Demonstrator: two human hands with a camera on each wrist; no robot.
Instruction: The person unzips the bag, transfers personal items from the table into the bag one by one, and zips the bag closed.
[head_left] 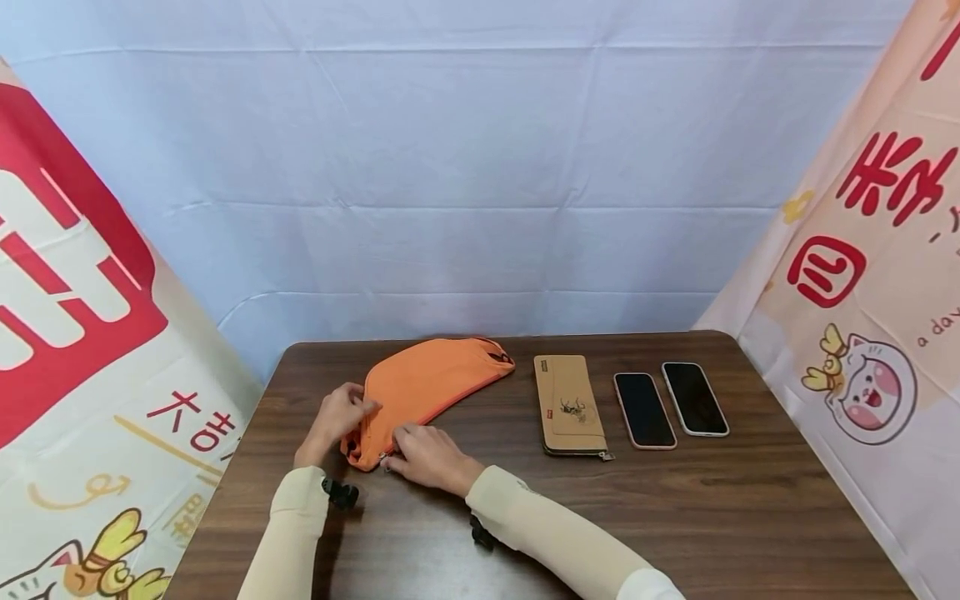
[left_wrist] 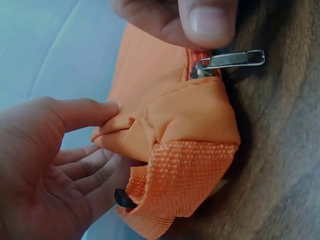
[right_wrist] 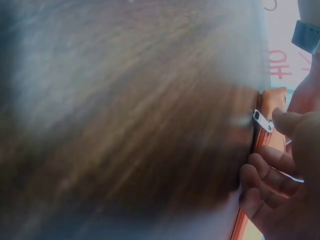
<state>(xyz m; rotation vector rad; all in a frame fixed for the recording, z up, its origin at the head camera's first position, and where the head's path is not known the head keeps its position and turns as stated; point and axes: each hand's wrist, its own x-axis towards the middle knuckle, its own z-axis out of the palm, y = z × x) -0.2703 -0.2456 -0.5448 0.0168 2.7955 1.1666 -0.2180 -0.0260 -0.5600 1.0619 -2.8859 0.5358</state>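
Observation:
An orange waist bag lies slantwise on the left half of the table, its zipper along the near edge. At its near end are an orange webbing strap and a small black plastic piece. My left hand pinches the bag's left end, thumb on top and fingers behind. Close to the zipper's near end is my right hand, thumb beside the slider and the other fingers bent loosely along the bag's edge. The metal zipper pull sticks out free of the fingers.
Right of the bag lies a tan long wallet with a zipper. Further right are a phone in a pinkish case and a white-edged phone. The brown wooden table meets a pale cloth backdrop behind.

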